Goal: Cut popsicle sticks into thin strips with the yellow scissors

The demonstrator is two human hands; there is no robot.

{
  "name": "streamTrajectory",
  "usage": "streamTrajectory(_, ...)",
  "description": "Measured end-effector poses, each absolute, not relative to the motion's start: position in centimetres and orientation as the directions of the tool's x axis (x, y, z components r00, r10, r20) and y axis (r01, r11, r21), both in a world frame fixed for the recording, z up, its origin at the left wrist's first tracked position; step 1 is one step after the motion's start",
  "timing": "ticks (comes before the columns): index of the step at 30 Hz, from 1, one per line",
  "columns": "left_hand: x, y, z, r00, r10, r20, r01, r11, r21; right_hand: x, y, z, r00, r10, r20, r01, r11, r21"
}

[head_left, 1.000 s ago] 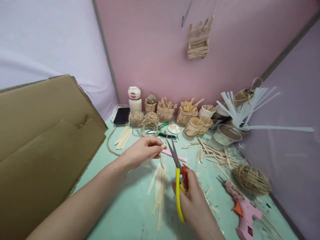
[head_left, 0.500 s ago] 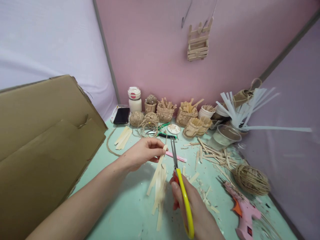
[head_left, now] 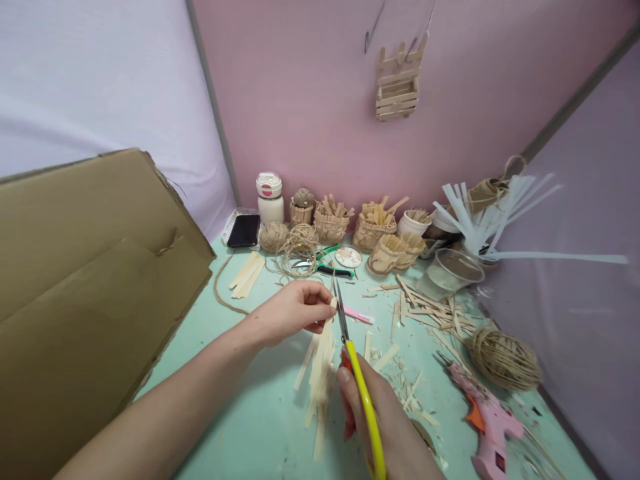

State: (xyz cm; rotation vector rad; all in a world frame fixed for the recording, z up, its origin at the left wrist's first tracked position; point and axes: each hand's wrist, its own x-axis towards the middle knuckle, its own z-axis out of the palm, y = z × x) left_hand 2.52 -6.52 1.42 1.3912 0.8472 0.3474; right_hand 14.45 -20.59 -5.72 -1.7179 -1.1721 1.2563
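Observation:
Between thumb and fingers, my left hand (head_left: 305,308) pinches a thin pale wooden strip (head_left: 327,328), its top end poking up by the fingertips. My right hand (head_left: 373,407) is wrapped round the yellow and red handles of a pair of scissors (head_left: 364,393). The narrow blades point away from me, close beside the strip's upper end; whether they touch it I cannot tell. Below the hands lies a loose pile of pale wooden strips (head_left: 320,393) on the green tabletop. A pink pen-like tool (head_left: 357,315) rests just behind the blades.
Cardboard (head_left: 100,287) rises at the left. Along the back stand a white bottle (head_left: 271,200), twine, stick-filled baskets (head_left: 374,223) and green-handled pliers (head_left: 335,271). At the right are a clear plastic cup (head_left: 453,273), wood scraps, a twine ball (head_left: 503,358) and a pink glue gun (head_left: 493,420).
The scissors have shifted left, bringing their blades nearer the strip's end. My left hand has moved slightly right, and the strip now hangs over the pile.

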Motion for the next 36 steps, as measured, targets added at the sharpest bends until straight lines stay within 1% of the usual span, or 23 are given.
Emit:
streamTrajectory(6,2.7,-6.6,1.2,0.668,0.673,-0.319,0.263,0.188,0.946,14.3,-20.6,-5.6,0.161,0.933,-0.321,0.278,-0.355,-0.892)
streamTrajectory(15,2.7,-6.7,1.1,0.672,0.671,-0.314,0.247,0.196,0.949,14.2,-20.5,-5.1,0.163,0.929,-0.332,0.278,-0.366,-0.888)
streamTrajectory(21,2.8,-6.7,0.9,0.668,0.674,-0.315,0.242,0.203,0.949,14.3,-20.5,-4.8,0.17,0.921,-0.352,0.306,-0.389,-0.869)
streamTrajectory(36,3.0,-6.9,0.6,0.658,0.678,-0.328,0.225,0.239,0.945,14.2,-20.7,-5.0,0.188,0.918,-0.349,0.289,-0.392,-0.874)
